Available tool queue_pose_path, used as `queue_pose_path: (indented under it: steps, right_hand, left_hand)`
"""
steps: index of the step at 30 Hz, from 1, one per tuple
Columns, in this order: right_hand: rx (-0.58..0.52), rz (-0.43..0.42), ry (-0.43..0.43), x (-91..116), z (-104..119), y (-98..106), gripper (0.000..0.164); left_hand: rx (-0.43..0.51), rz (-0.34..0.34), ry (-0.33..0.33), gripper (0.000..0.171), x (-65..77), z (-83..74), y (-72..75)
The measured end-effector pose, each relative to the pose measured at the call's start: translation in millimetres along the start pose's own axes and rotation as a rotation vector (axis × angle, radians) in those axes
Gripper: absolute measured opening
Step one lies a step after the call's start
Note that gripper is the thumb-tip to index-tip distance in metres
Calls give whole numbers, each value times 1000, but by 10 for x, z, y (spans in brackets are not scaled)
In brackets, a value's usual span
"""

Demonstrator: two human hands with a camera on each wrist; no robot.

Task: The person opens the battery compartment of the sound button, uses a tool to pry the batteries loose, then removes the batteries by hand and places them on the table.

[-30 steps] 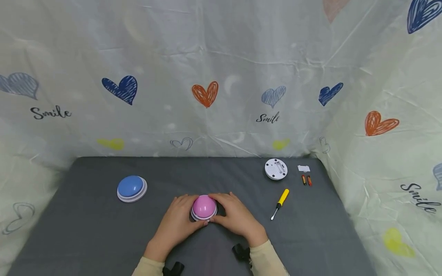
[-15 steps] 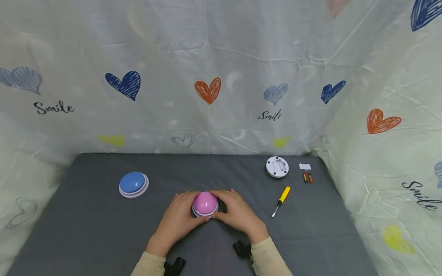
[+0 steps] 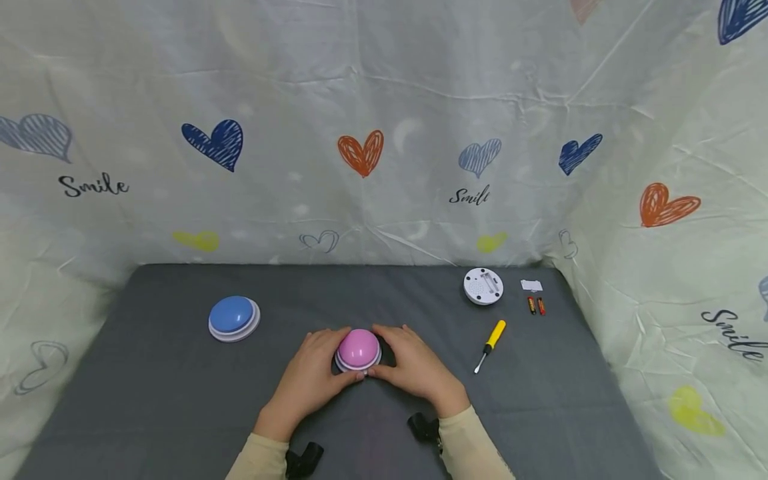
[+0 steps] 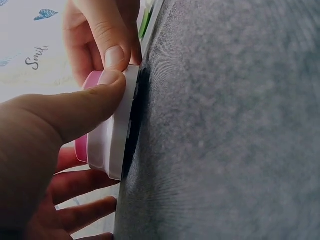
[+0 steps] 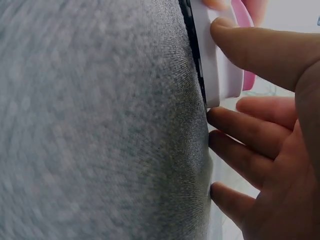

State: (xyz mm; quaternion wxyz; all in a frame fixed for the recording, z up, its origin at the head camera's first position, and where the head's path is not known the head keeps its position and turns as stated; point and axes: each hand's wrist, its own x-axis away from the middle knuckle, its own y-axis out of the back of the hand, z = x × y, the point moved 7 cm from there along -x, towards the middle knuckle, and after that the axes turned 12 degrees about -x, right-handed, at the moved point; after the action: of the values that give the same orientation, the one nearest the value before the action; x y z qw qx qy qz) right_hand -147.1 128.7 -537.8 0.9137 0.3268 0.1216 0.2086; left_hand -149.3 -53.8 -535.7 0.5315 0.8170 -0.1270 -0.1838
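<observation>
Between two hands (image 3: 306, 377) (image 3: 418, 368), one pink button (image 3: 359, 349)

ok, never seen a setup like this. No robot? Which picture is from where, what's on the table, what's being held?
No robot: these are a person's bare left hand and right hand. The wide picture comes from a camera worn on the head, looking forward and down. The two close-ups come from cameras on the wrists, one each; the table looks tipped on edge there.

Both hands hold a pink button, thumbs on the near side of its white base. Off to the person's left sits a blue button. To the right are a white disc with a slot facing up, a screwdriver with a yellow and black handle, two small batteries and a small white piece.
</observation>
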Motion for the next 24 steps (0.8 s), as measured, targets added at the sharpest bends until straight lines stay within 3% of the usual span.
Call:
queue_pose_path:
  steps: [7,15,24]
  right_hand:
    - [-12,-7,26,-12,-17,32,63]
    - [-93,-37,25,1,-23,79,62]
    - [-160,-68,103,32,40,160,61]
  left_hand:
    - [-19,-22,-9,85,-22,-33,5]
    - [18,-22,7,89,-10,-27,-18]
    - [71,-22,-72,99,-1,-117,-19]
